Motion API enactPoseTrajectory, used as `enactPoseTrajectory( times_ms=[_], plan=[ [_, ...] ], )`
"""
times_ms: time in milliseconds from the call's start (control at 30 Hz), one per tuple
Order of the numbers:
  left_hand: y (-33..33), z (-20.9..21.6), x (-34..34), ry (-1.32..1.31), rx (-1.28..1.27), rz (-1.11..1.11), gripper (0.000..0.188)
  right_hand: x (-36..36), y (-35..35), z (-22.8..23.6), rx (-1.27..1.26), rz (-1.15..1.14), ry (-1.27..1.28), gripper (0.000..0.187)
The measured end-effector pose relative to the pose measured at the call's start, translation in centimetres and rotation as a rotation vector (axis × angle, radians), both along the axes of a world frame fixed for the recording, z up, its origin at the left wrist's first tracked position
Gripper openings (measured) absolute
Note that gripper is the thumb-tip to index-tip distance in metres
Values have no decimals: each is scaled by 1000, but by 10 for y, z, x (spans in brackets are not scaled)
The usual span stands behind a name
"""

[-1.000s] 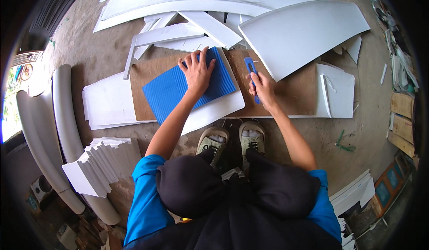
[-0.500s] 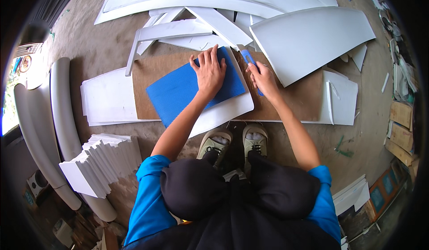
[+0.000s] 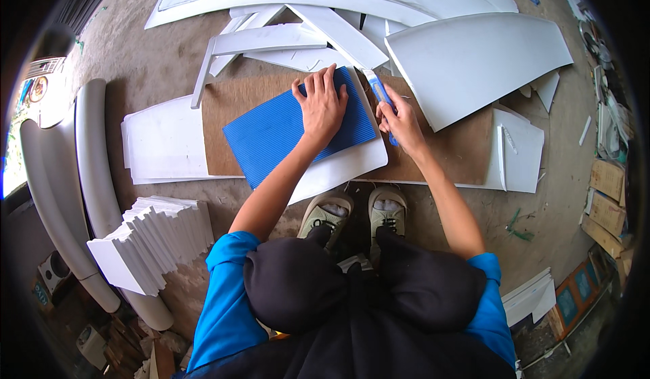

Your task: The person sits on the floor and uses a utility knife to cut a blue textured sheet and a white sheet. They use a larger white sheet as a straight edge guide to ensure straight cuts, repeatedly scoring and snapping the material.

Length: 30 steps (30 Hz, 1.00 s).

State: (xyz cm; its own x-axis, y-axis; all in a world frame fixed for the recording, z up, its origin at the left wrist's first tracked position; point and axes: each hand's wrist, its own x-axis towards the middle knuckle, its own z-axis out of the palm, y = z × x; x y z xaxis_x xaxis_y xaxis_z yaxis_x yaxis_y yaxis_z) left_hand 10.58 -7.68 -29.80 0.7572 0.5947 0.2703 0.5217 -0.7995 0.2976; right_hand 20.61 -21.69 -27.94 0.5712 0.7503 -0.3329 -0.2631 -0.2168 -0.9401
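Note:
My left hand [image 3: 321,112] lies with spread fingers on a blue ribbed sheet [image 3: 267,135], pressing near its far right corner. Under the blue sheet is a white sheet [image 3: 332,176], which shows along the near and right sides. Both rest on a brown board [image 3: 457,155]. In my closed right hand [image 3: 405,127] is a blue utility knife [image 3: 379,93], its pale front end pointing away from me. The knife's tip is close to the far right corner of the white sheet; whether it touches is too small to tell.
White offcuts [image 3: 271,38] and a large curved white panel [image 3: 484,61] lie beyond the board. Stacked white pieces [image 3: 149,237] stand at the left, near long white rolls [image 3: 98,155]. My shoes [image 3: 389,213] are at the board's near edge. Cardboard boxes [image 3: 606,210] line the right.
The knife has turned a little in my right hand, and its pale front end now shows. My left hand keeps its place on the blue sheet. The whole view has shifted slightly.

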Motion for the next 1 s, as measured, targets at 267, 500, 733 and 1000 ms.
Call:
enactPoseTrajectory(
  times_ms=[267, 500, 733, 1000],
  plan=[
    [-1, 2, 2, 45, -42, 8, 43, 6, 22, -3, -348, 248, -860, 21],
    [-2, 3, 4, 40, -65, 34, 44, 1, 48, 29, -580, 439, -1070, 23],
    [-1, 2, 4, 34, -82, 41, 44, -1, 56, 24, -577, 450, -1111, 21],
    [-5, 2, 6, 41, -95, 57, 45, -1, 49, 10, -593, 414, -1011, 24]
  ],
)
